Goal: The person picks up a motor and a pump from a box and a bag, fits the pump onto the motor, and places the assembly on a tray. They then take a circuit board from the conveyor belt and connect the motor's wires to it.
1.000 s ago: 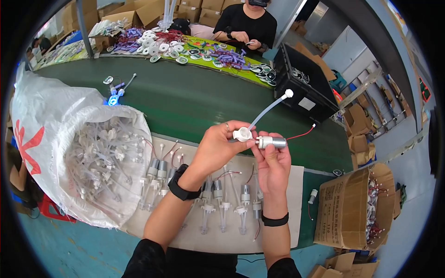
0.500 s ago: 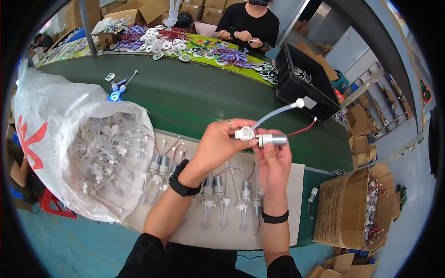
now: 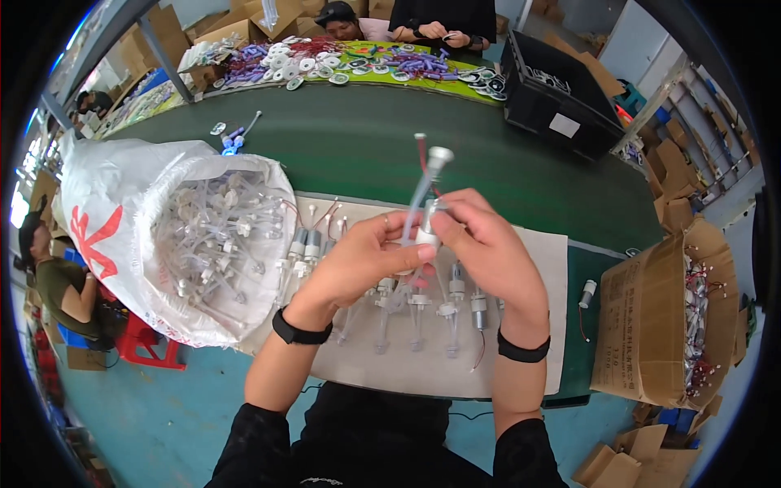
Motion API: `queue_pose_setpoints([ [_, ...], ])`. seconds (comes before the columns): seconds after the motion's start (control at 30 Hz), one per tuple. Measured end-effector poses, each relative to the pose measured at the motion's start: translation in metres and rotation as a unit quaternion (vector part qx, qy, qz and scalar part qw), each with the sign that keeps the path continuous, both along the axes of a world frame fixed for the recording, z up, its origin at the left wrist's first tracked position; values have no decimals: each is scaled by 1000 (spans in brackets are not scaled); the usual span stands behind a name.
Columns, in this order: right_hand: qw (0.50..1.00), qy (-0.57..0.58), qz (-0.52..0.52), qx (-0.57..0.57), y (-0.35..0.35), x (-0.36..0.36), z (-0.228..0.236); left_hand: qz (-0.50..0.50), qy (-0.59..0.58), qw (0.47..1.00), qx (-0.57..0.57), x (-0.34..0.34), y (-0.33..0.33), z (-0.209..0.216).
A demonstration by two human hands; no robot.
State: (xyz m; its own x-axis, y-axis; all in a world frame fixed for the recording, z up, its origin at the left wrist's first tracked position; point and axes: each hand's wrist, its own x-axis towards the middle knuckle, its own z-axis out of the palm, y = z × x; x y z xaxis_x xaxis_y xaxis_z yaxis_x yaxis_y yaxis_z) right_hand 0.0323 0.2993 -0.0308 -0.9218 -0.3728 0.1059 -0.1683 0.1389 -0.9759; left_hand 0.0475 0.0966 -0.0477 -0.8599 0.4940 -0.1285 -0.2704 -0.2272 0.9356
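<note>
Above the cardboard sheet, both hands hold one small motor pump [image 3: 427, 231], now upright, with a white body and silver motor. A clear tube [image 3: 418, 203] with a white round end rises from it, and a red wire with a white plug stands up behind. My left hand [image 3: 358, 259] is closed around its lower part, thumb across the white body. My right hand [image 3: 492, 244] pinches its upper part with thumb and fingers. Part of the pump is hidden by the fingers. Similar pumps with tubes [image 3: 418, 313] lie in a row on the sheet beneath.
The cardboard sheet [image 3: 529, 358] lies on a green bench. At left, a white sack [image 3: 122, 191] spills clear tube pieces. At right stand a carton [image 3: 643, 325] of wired motors and a loose motor [image 3: 587, 294]. Farther back are a black bin [image 3: 569, 106] and co-workers among purple cells and white discs.
The pump has turned from lying sideways to upright and moved left and slightly down. My right hand has come from below it to its right side. The view has shifted.
</note>
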Motion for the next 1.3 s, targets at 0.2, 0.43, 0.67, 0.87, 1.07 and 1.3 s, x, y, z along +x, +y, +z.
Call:
queue_pose_setpoints([
  [0.2,869,-209,-62,-444,-8,-18,-1,136,-111,985,-2,26,-37,-22],
  [0.43,727,-304,129,-602,1,-23,-4,175,-82,966,-170,39,-32,-56],
  [0.67,896,-100,35,-432,-12,-16,-5,175,138,829,-512,39,-20,-71],
  [0.87,943,-19,-31,-330,-8,-16,-11,167,204,798,-542,39,-9,-59],
  [1.07,943,-21,-46,-328,-9,-16,-6,189,177,817,-515,45,-18,-50],
  [1.3,956,32,-78,-283,7,-1,12,204,188,822,-497,57,-17,-31],
])
